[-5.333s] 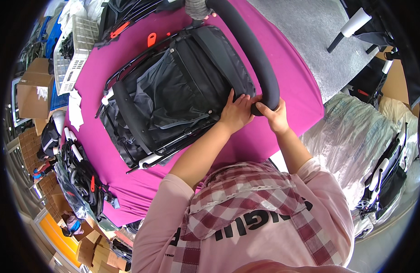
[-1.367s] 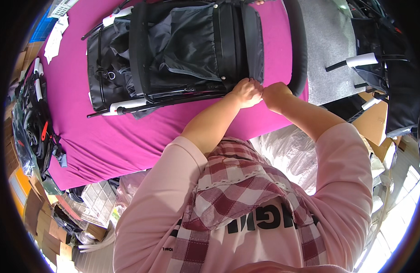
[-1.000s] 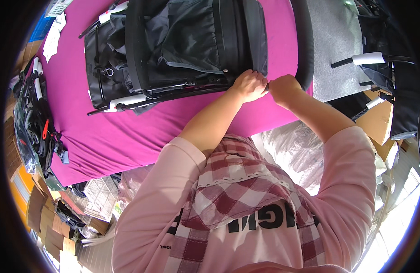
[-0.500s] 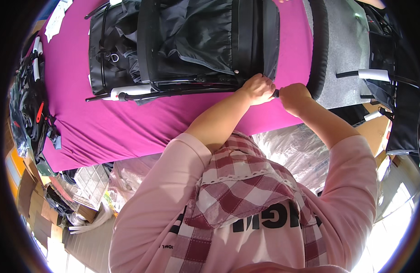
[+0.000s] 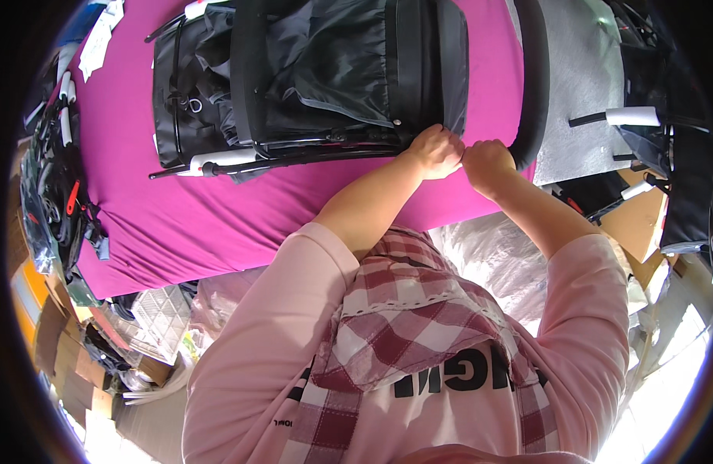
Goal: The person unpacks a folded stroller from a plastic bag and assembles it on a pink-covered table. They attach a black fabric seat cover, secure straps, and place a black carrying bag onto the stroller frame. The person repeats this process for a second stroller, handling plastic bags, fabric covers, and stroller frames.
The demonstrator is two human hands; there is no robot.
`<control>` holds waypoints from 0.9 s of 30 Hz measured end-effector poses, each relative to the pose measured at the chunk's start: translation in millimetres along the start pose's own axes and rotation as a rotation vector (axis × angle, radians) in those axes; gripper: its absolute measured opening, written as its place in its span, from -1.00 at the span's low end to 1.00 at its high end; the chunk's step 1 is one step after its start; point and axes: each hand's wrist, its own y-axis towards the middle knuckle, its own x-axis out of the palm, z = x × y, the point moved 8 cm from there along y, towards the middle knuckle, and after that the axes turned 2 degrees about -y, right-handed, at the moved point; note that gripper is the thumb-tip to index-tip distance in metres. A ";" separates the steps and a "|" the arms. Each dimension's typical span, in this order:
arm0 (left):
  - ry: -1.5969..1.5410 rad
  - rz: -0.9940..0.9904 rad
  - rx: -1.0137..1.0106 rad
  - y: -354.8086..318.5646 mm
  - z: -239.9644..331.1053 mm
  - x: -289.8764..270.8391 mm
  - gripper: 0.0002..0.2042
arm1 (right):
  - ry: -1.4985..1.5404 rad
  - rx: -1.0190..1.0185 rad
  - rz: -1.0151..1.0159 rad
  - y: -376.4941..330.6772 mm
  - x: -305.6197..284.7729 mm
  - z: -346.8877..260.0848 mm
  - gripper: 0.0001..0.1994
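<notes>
table (image 5: 217,224) with magenta cover, carries all | folded black stroller (image 5: 310,77) lies flat at far middle, long axis left-right, padded handle bar (image 5: 530,77) at right end; looks bulky, stiff frame, soft slack fabric, best held by frame tubes | left hand (image 5: 436,151) pinched shut on fabric corner | right hand (image 5: 488,162) closed beside bar, contents unclear

Brown cardboard boxes (image 5: 59,363) sit at lower left; white paper labels (image 5: 100,35) lie upper left.
</notes>
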 end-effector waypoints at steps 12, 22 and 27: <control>0.044 -0.055 -0.008 -1.6 -7.0 -9.3 -0.76 | 0.080 -0.085 0.062 8.0 -5.0 -11.2 -0.91; 0.181 0.056 -0.061 -50.3 4.1 -21.5 -0.62 | 0.094 0.004 0.036 16.3 6.5 -11.2 -0.83; 0.071 0.145 -0.160 -45.9 -4.3 -21.0 -0.79 | -0.104 0.013 0.023 18.0 -3.4 -7.2 -0.79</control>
